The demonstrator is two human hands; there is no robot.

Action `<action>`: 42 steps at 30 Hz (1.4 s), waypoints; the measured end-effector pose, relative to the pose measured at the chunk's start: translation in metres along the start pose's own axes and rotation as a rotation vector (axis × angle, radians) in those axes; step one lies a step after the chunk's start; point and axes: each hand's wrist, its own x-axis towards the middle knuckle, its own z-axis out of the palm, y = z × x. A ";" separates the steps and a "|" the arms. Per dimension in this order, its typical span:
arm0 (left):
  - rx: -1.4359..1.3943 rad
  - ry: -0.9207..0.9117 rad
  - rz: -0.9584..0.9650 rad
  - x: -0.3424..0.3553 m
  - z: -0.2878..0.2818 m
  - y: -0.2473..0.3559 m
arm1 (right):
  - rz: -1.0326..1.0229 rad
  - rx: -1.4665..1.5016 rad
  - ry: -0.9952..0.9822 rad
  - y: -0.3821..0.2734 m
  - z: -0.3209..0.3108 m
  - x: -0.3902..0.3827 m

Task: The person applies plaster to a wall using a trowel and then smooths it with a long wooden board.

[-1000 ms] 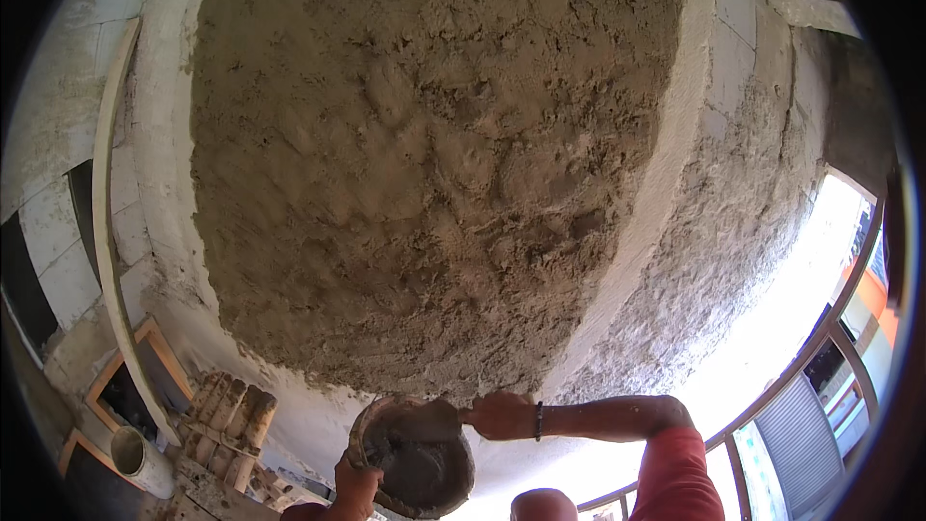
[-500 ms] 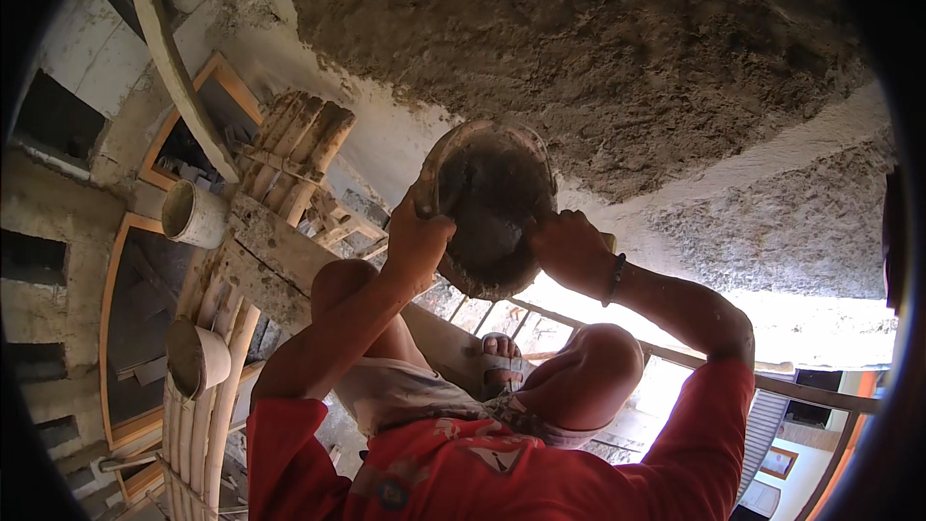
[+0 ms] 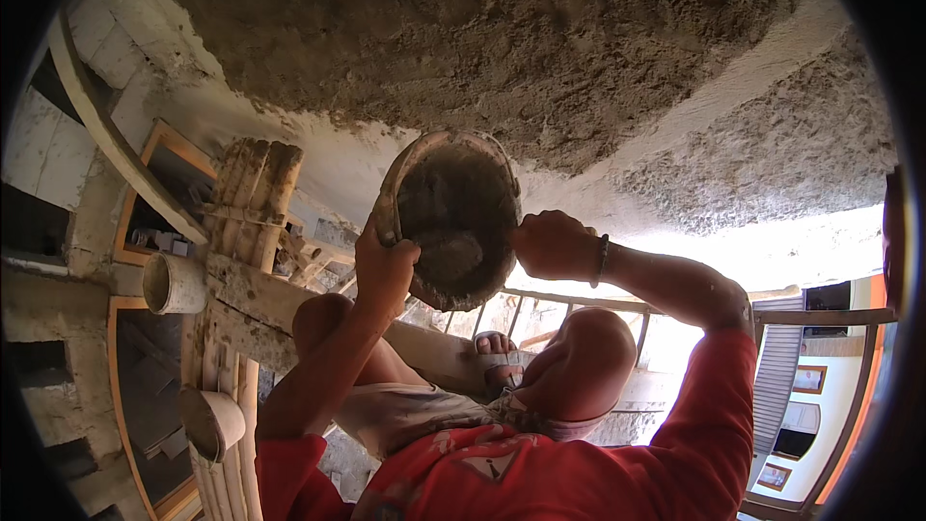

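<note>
A dirty, mortar-crusted bucket (image 3: 394,195) is tipped so that its open mouth faces me. My left hand (image 3: 384,268) is closed on its left rim, thumb at the edge. Grey wet mortar (image 3: 453,253) lies in the lower part of the bucket. My right hand (image 3: 558,246) makes a fist at the right rim, around a tool whose pale handle end (image 3: 590,230) just shows behind the knuckles. The tool's front part cannot be made out against the dark inside.
Rough brown plaster (image 3: 463,39) covers the surface above the bucket. Bound bamboo poles (image 3: 253,195) and a board (image 3: 249,301) form scaffolding at left, with a whitish bucket (image 3: 176,285) and a second one (image 3: 212,423) beside them. A railing (image 3: 820,316) stands at right. My sandalled foot (image 3: 498,359) rests on a plank.
The bucket and both hands have shifted left in view, as has the background. My right fist has drawn back from inside the bucket to its right rim.
</note>
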 end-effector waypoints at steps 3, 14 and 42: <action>-0.003 0.012 0.093 0.005 -0.001 -0.012 | -0.093 0.048 -0.051 0.002 0.035 0.015; -0.046 0.023 -0.077 -0.019 -0.005 0.011 | 0.033 0.575 0.415 0.009 0.077 -0.033; 0.166 0.168 -0.287 -0.045 -0.022 -0.023 | -0.104 0.760 -0.003 0.072 -0.060 -0.150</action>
